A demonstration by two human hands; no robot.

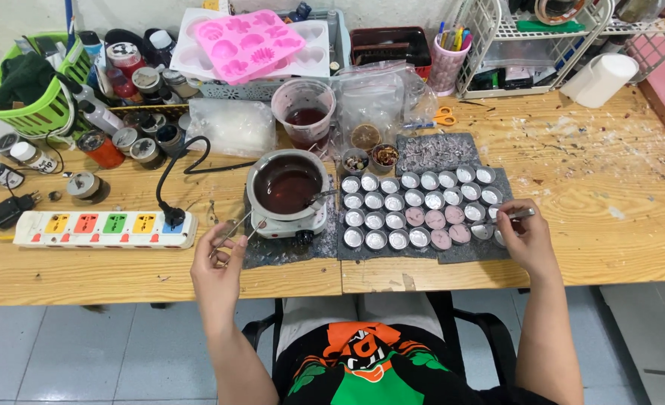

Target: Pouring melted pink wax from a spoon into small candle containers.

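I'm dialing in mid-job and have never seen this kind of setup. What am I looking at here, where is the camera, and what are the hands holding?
There is no machine: a seated person works with bare hands, and the one camera sits on their head, looking down at a wooden table. The left hand holds thin metal tweezers near a small pot of dark red liquid on a white heater. The right hand holds a slim metal tool over rows of small round tins on a dark mat; a few tins are filled pink, the rest look empty. Farther back are a power strip, a cup of the red liquid, pink moulds and a green basket.
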